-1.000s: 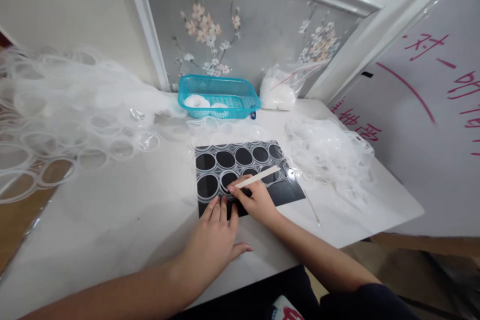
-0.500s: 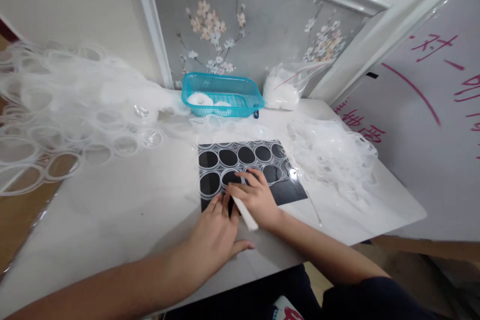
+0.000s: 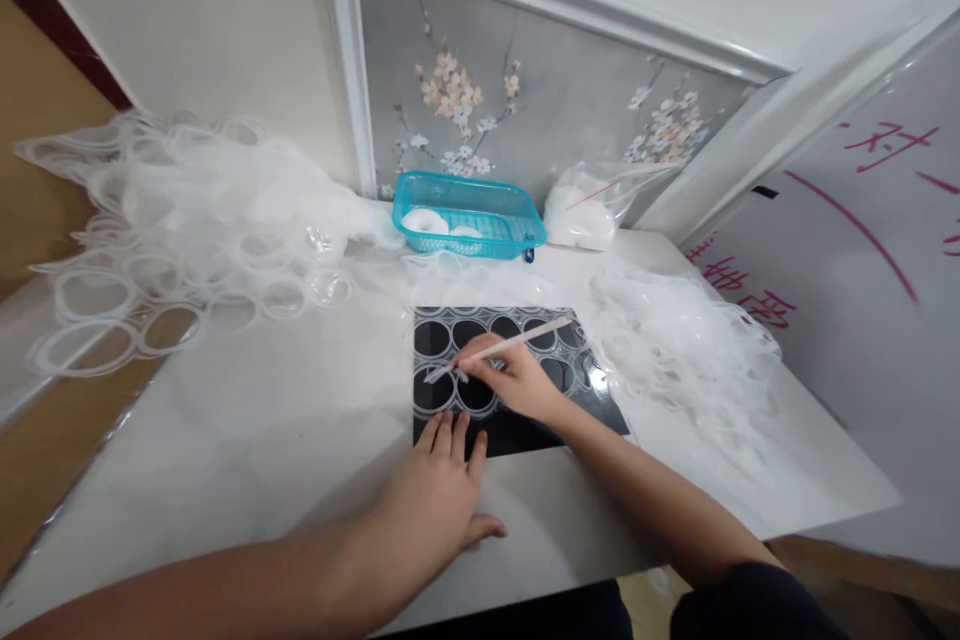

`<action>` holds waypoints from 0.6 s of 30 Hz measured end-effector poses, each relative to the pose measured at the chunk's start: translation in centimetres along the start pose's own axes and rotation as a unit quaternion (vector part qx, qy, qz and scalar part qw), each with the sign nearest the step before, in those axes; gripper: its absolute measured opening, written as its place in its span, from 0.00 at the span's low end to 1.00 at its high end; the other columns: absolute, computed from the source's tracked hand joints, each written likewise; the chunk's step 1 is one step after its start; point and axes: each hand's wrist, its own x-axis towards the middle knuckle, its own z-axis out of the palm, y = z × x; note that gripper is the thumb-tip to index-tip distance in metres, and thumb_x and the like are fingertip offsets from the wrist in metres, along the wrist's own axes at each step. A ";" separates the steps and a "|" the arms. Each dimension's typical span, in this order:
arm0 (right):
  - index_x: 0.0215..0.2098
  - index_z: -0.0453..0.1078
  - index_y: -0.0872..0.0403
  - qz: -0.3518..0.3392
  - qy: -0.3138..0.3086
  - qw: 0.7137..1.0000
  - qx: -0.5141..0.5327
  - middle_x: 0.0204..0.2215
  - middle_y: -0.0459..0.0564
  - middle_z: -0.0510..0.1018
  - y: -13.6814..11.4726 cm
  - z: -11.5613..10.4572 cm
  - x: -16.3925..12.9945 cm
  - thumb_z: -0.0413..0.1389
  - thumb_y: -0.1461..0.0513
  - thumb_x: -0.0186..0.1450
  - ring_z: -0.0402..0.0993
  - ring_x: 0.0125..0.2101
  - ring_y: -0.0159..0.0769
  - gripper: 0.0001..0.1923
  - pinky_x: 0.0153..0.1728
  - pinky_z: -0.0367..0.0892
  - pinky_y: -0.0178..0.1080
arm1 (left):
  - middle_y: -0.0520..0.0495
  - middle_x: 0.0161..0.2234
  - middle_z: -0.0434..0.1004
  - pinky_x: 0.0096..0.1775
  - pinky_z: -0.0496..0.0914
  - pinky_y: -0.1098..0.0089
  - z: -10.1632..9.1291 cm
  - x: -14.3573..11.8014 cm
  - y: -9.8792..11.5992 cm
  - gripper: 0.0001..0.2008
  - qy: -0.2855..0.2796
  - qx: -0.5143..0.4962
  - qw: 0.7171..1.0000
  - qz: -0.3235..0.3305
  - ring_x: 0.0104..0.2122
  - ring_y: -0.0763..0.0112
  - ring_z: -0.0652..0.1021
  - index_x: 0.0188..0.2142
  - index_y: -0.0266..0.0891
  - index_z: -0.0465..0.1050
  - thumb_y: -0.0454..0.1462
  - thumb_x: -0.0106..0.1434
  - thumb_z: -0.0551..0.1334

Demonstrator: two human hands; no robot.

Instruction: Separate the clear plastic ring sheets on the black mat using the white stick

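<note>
A black rectangular board point(image 3: 525, 438) lies on the table, its back part covered by clear film with rows of white-edged rings point(image 3: 431, 338). My right hand point(image 3: 510, 378) is closed around a slim white stick-like tool point(image 3: 529, 333). The tool slants across the board, its thin end over a ring at the left. My left hand point(image 3: 442, 470) lies palm down at the board's front left edge, fingers stretched onto the black surface and thumb apart. It holds nothing.
A heap of clear ring-patterned film point(image 3: 225, 210) spreads over the table's left side. More film scraps point(image 3: 690, 340) lie at the right. Behind the board stand a blue plastic basket point(image 3: 487, 245) with white rolls and a clear bag point(image 3: 589, 215) of white material. A whiteboard point(image 3: 862, 320) borders the right.
My right hand has turned the white tool from pointing towards me to slanting up and right. My left hand is now apart from the right. The camera view has shifted.
</note>
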 end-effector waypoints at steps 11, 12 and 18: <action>0.35 0.76 0.54 -0.024 -0.149 0.988 0.015 0.34 0.50 0.80 1.3 1.5 0.0 0.56 0.61 0.66 0.75 0.38 0.36 0.07 0.43 0.71 0.39 | 0.21 0.58 0.62 0.55 0.62 0.44 -0.3 -0.3 0.3 0.43 -0.041 -0.004 0.999 -0.009 0.57 0.35 0.66 0.61 0.30 0.63 0.59 0.57 0.60; 0.35 0.76 0.54 -0.026 -0.148 0.989 0.012 0.34 0.50 0.80 1.3 1.5 0.0 0.56 0.61 0.66 0.75 0.38 0.36 0.07 0.43 0.71 0.39 | 0.20 0.58 0.62 0.55 0.63 0.43 -0.3 -0.3 0.3 0.43 -0.040 -0.005 0.999 -0.008 0.57 0.35 0.66 0.61 0.30 0.63 0.59 0.57 0.60; 0.34 0.77 0.54 -0.020 -0.150 0.989 -0.001 0.34 0.50 0.80 1.1 1.4 -0.1 0.57 0.61 0.65 0.75 0.39 0.37 0.07 0.43 0.71 0.39 | 0.24 0.58 0.64 0.53 0.63 0.44 -0.2 -0.3 0.2 0.41 -0.030 0.001 0.999 -0.013 0.56 0.36 0.68 0.59 0.33 0.65 0.59 0.56 0.62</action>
